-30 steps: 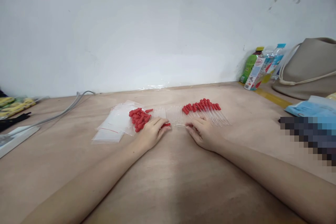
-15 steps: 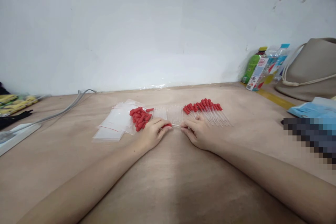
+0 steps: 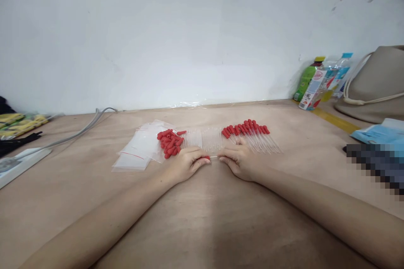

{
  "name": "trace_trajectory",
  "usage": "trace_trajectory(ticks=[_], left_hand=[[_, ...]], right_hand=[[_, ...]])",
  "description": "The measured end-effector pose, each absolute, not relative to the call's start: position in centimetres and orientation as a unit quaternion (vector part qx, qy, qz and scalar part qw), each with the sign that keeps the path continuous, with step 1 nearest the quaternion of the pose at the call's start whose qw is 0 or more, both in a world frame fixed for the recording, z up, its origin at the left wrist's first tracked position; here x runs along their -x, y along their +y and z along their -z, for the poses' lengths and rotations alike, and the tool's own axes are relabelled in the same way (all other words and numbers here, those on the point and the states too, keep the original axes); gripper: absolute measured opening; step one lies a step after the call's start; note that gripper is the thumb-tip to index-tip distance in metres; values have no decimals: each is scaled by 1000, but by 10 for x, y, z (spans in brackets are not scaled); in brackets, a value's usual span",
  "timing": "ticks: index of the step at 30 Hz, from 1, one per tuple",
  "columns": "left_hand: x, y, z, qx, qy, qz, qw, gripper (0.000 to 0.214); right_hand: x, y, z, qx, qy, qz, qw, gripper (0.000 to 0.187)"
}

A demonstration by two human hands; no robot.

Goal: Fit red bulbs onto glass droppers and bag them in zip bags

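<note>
My left hand is closed on a red rubber bulb, with only the bulb's end showing past the fingertips. A thin clear dropper tube spans the small gap between my hands, its near end at the bulb. Fingers and thumb of my right hand pinch the tube's other end. Loose red bulbs lie heaped beyond my left hand. Bare clear tubes are laid side by side behind both hands. Past my right hand rest several droppers with red bulbs fitted on their tubes.
Clear zip bags lie fanned out left of the bulb heap. A grey cable runs to a white power strip at far left. Bottles, a taupe bag and a blue packet stand or lie at right.
Both hands have shifted slightly nearer to me, still on the bulb and tube. Less of the red bulb and of the tube shows between them. The view has moved a little.
</note>
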State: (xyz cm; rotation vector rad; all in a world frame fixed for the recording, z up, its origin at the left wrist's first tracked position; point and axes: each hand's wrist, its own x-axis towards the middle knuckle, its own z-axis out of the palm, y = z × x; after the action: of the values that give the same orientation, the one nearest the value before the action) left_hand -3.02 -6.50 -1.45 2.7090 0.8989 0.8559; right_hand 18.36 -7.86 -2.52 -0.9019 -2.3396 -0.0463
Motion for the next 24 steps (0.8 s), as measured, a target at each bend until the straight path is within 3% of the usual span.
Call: trace_trajectory(ticks=[6, 13, 24], left_hand=[[29, -64, 16, -901, 293, -307, 91, 16], [32, -62, 17, -886, 297, -338, 108, 16], [23, -69, 16, -863, 337, -337, 166, 13]], right_hand=[[-183, -80, 28, 354, -882, 64, 304, 24], [-191, -79, 32, 354, -876, -14, 328, 16], [-186, -83, 30, 357, -873, 14, 331, 20]])
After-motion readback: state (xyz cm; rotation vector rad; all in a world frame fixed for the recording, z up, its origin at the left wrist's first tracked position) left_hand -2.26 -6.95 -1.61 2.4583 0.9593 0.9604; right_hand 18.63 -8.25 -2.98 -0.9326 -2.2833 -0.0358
